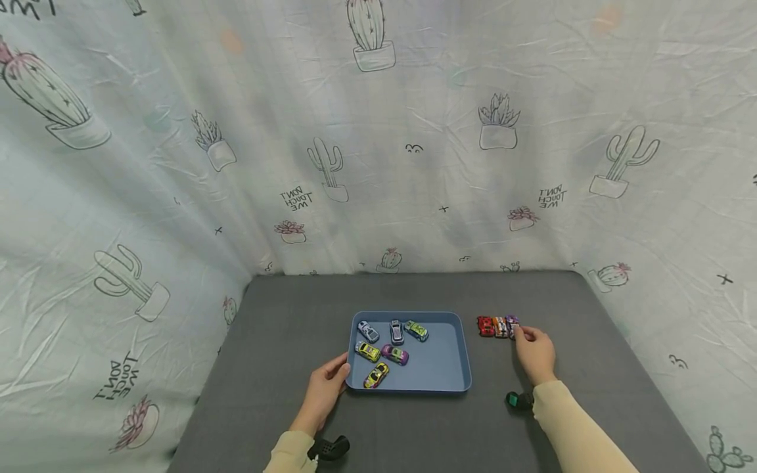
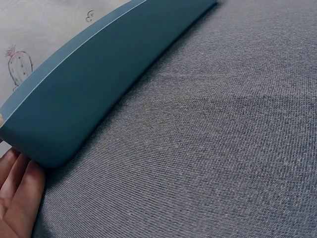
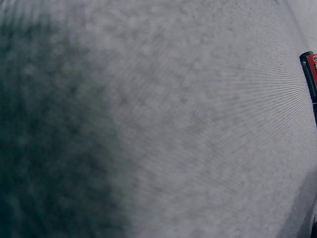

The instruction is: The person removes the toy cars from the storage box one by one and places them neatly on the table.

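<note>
My left hand (image 1: 322, 393) grips the near left corner of a blue tray (image 1: 440, 358); in the left wrist view its fingers (image 2: 27, 191) lie against the tray wall (image 2: 94, 84) near the bottom. Toward the tray's left side sit several toy cars, among them a green one (image 1: 416, 330), a purple-and-green one (image 1: 395, 355) and a yellow one (image 1: 376, 376). Right of the tray, my right hand (image 1: 537, 355) pinches a purple toy car (image 1: 512, 321) at the end of a row. Beside it stand an orange-and-white car (image 1: 500, 327) and a red car (image 1: 485, 326).
The grey cloth-covered table (image 1: 414, 433) meets a cactus-print curtain (image 1: 443, 171) at the back and sides. Dark wrist devices hang below both wrists, the right one (image 1: 519, 401) with a green face. A red car edge (image 3: 312, 67) shows in the right wrist view.
</note>
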`<action>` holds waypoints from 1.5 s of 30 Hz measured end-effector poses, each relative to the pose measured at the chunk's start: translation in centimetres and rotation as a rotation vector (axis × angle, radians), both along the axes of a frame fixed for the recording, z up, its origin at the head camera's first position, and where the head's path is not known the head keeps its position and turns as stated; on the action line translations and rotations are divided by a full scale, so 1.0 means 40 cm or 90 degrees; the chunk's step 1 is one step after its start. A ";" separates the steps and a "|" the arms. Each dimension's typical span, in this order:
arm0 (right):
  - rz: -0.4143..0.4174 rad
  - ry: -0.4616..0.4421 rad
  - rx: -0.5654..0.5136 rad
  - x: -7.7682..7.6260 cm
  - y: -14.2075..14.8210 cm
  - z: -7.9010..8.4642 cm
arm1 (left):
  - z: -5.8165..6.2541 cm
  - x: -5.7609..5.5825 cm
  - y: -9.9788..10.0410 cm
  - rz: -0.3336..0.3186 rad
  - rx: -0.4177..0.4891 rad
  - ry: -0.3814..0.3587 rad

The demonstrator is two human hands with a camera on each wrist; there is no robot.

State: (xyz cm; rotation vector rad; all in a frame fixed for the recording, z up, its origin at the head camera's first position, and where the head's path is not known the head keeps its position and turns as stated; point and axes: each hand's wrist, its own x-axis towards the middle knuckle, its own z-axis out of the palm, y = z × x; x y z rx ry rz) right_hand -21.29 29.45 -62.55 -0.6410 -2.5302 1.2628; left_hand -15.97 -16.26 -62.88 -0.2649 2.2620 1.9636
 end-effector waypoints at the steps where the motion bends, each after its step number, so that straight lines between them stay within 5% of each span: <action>1: -0.001 0.002 0.000 0.001 0.000 0.002 | -0.001 0.000 0.000 -0.001 0.000 0.001; 6: -0.003 0.001 -0.017 0.003 0.002 0.006 | 0.000 -0.002 0.000 0.001 0.005 0.002; 15: -0.005 0.005 -0.155 0.015 0.007 0.055 | 0.005 0.000 -0.001 0.001 0.006 0.008; 23: 0.078 0.031 -0.081 0.023 -0.035 0.093 | 0.007 0.003 -0.001 -0.004 0.001 0.010; 38: 0.260 0.082 -0.083 0.032 -0.211 0.147 | 0.010 0.004 -0.003 -0.002 0.005 0.007; 45: 0.305 0.075 -0.103 0.033 -0.304 0.135 | 0.005 0.005 -0.001 -0.004 -0.001 0.008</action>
